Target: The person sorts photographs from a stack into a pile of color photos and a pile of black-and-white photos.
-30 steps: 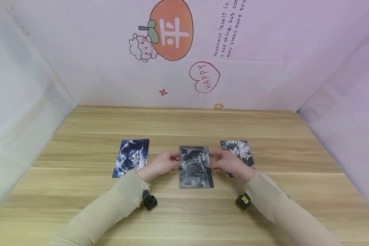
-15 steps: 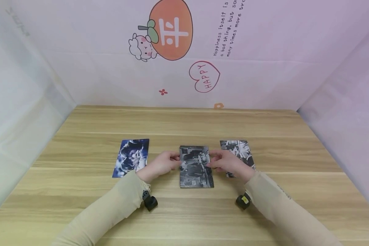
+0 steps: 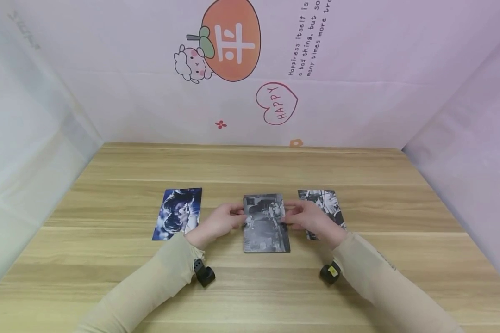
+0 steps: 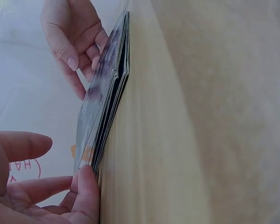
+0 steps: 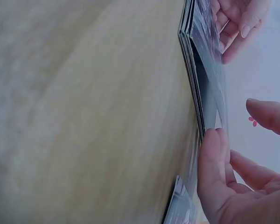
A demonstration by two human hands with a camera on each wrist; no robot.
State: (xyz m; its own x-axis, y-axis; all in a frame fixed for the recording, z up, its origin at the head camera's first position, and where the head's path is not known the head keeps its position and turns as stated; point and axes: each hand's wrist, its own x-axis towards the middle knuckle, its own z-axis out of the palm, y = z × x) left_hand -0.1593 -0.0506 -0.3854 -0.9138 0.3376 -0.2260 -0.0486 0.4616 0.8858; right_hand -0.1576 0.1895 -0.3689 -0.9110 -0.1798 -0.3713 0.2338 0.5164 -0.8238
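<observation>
A small pile of photo prints (image 3: 266,231) lies mid-table, a black-and-white picture of a room on top. Its far end is raised off the prints beneath, leaving a wedge-shaped gap seen in the right wrist view. My left hand (image 3: 221,221) is at the pile's left edge, fingertips (image 4: 87,179) touching the side and the thumb held away. On the opposite edge, my right hand (image 3: 312,218) has its fingertips (image 5: 213,137) at the gap under the top print, thumb also apart from it.
A blue-toned photo (image 3: 179,210) lies on the wooden table (image 3: 250,296) to the left, partly behind my left wrist. Another black-and-white photo (image 3: 327,203) lies right, partly covered by my right hand. A printed white backdrop (image 3: 150,106) stands behind the table.
The far end of the top print has tilted up from the pile, and both hands' fingertips have risen slightly with it. The two side photos have stayed put.
</observation>
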